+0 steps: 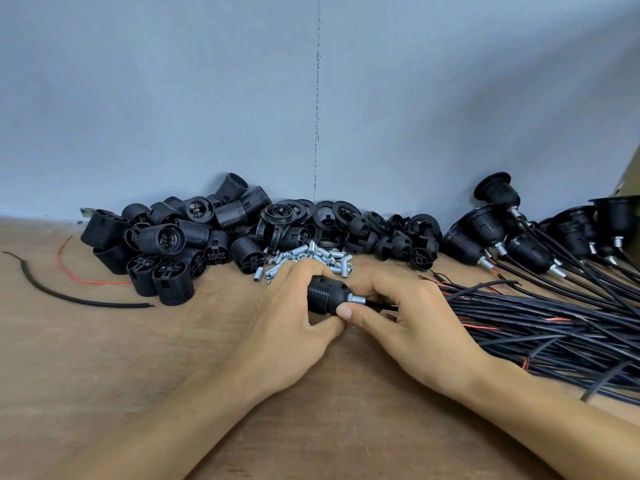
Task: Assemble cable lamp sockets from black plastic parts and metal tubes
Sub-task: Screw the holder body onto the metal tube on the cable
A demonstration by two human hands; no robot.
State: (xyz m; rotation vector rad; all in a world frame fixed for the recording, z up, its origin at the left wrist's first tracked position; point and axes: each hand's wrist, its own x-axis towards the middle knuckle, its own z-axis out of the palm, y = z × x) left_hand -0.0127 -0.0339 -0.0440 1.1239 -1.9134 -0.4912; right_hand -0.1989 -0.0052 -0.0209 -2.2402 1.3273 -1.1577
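My left hand grips a black threaded lamp socket lying sideways just above the wooden table. A short metal tube sticks out of the socket's right end, with a black cable running from it. My right hand pinches the socket's cap end by the tube, thumb in front. Behind the hands lies a pile of loose metal tubes. Black threaded socket bodies are heaped at the left. Rings and caps sit in the middle by the wall.
Finished sockets with cables lie at the right, their black cables spreading over the table beside my right forearm. A loose black wire and a red wire lie at the left. A grey wall stands behind.
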